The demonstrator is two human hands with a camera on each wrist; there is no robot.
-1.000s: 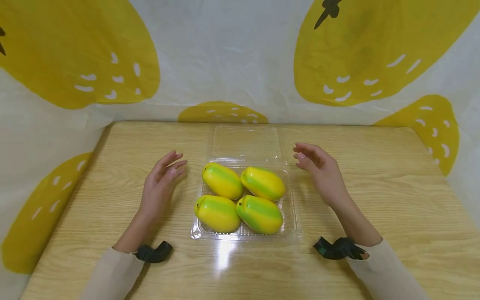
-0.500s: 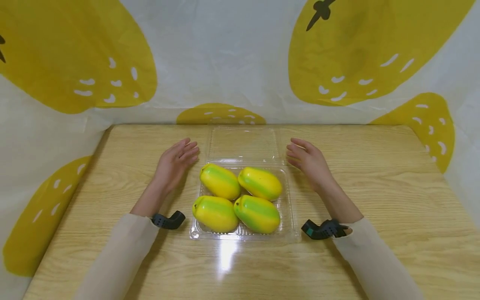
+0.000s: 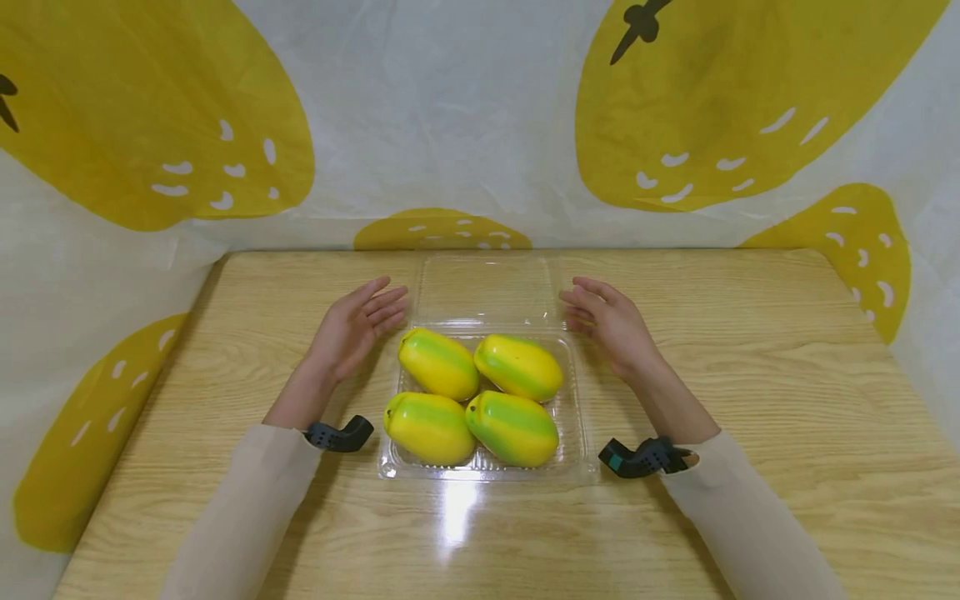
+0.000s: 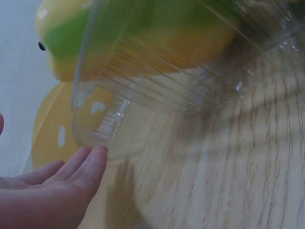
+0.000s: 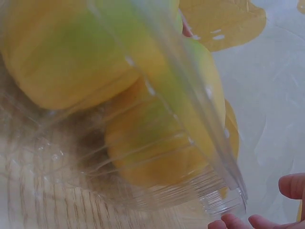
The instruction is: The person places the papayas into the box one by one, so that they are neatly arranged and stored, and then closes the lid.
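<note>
A clear plastic clamshell box (image 3: 581,433) lies on the table, its lid (image 3: 483,287) folded open towards the back. Several plump yellow fruits with green stripes, like papayas, sit inside in two rows; one fruit (image 3: 513,429) is at the front right. My left hand (image 3: 348,333) is beside the box's left side, fingers extended towards the lid's hinge. Its fingertips (image 4: 97,152) come right up to the box's corner in the left wrist view. Opposite it, my right hand (image 3: 615,329) has its fingers loosely extended at the lid's right edge. Neither hand holds anything.
The wooden table (image 3: 750,375) ends at the back against a white cloth (image 3: 450,108) printed with big yellow fruit shapes. Black wrist mounts (image 3: 341,434) stick out from both sleeves near the box's front corners.
Both hands have moved forward and inward, closer to the sides of the open lid, and their fingers have straightened somewhat. The box and fruits stay in place on the table.
</note>
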